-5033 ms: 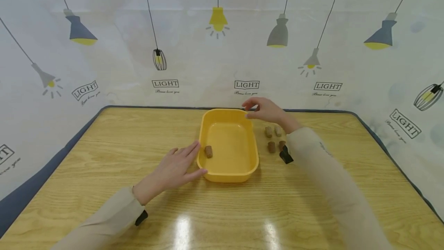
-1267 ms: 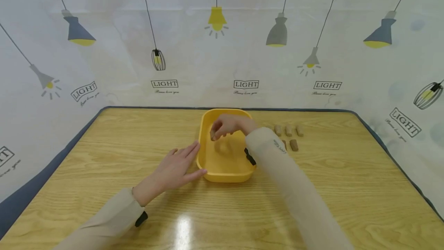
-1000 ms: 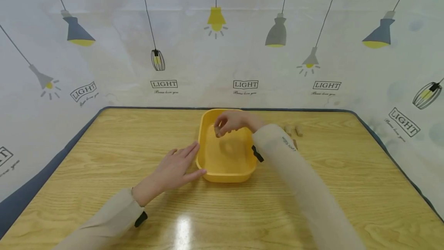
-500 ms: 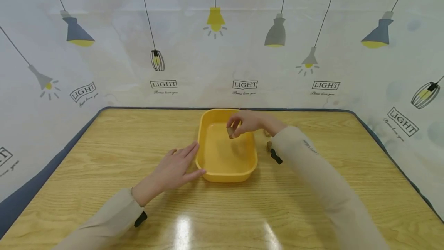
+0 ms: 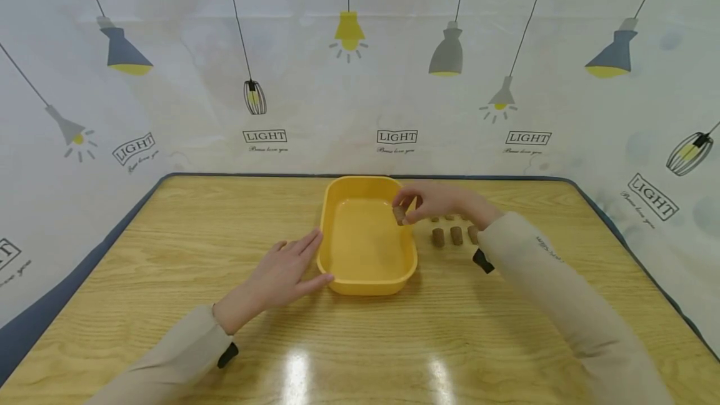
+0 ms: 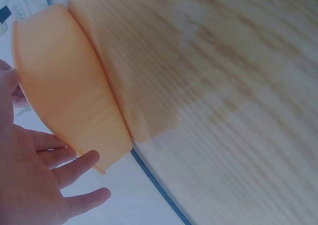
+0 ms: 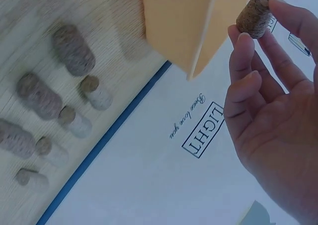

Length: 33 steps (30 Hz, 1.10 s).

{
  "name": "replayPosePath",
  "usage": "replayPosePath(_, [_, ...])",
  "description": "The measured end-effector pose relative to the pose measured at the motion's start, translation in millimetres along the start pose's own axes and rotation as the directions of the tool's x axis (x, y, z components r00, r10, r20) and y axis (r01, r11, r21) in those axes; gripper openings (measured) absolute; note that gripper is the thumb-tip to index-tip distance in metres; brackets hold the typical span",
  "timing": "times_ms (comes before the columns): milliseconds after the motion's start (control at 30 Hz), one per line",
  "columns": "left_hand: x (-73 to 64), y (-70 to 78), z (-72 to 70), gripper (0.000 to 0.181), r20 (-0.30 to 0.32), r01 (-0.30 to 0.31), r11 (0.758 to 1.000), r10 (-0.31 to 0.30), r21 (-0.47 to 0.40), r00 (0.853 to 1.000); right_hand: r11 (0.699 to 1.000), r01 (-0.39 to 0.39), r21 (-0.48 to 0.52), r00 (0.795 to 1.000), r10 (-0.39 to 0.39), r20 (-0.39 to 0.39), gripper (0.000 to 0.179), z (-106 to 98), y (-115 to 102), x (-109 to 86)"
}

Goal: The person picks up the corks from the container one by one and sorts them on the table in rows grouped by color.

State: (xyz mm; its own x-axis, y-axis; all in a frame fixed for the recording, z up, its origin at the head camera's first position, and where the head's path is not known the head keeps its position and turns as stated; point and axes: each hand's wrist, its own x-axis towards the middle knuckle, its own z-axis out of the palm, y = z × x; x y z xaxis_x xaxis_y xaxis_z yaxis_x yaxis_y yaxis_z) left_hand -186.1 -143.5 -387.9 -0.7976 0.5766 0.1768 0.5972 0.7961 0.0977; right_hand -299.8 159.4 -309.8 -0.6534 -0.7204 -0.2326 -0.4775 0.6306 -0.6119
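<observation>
My left hand (image 5: 275,274) rests with straight fingers against the left rim of a yellow plastic box (image 5: 368,289). In the left wrist view, the fingertips lie along the rim of the box (image 6: 74,91). Above the right rim of the box, my right hand (image 5: 439,200) pinches a brown cork (image 5: 399,215). The right wrist view shows this cork (image 7: 255,14) between thumb and fingertips, beside the box wall. To the right of the box, several more corks stand on the table in two rows, a nearer darker cork (image 5: 438,237) among them.
The wooden table (image 5: 185,236) has a dark blue edge strip along the back. Behind it hangs a pale wall cloth (image 5: 315,80) printed with lamps. In the right wrist view, a smaller pale cork (image 7: 97,92) stands close to that edge.
The cork that lay inside the box is now pinched in my right hand, which has moved right from over the box to its right rim. The left hand has stayed in place.
</observation>
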Motion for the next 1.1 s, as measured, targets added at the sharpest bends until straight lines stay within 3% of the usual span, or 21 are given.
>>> replayPosePath(100, [-0.3, 0.0, 0.0, 0.079, -0.001, 0.000, 1.000, 0.000, 0.003, 1.000, 1.000, -0.011, 0.012, 1.000, 0.011, -0.022, 0.034, -1.6, 4.9, -10.8])
replayPosePath(433, [-1.2, 0.1, -0.9, 0.078, -0.009, -0.004, 1.000, 0.004, -0.011, 1.000, 0.996, 0.063, -0.060, 0.994, -0.068, -0.089, 0.032, -4.1, 32.3, -44.7])
replayPosePath(633, [-0.9, -0.4, 0.1, 0.079, -0.013, -0.004, 1.000, 0.004, -0.012, 1.000, 0.996, 0.025, -0.087, 0.992, -0.035, -0.123, 0.037, -0.9, 52.0, -64.2])
replayPosePath(1100, [-1.2, -0.6, -0.1, 0.079, -0.004, -0.002, 1.000, 0.002, -0.006, 1.000, 1.000, -0.017, -0.024, 0.985, 0.012, -0.169, 0.040, 10.9, 98.6, -102.4])
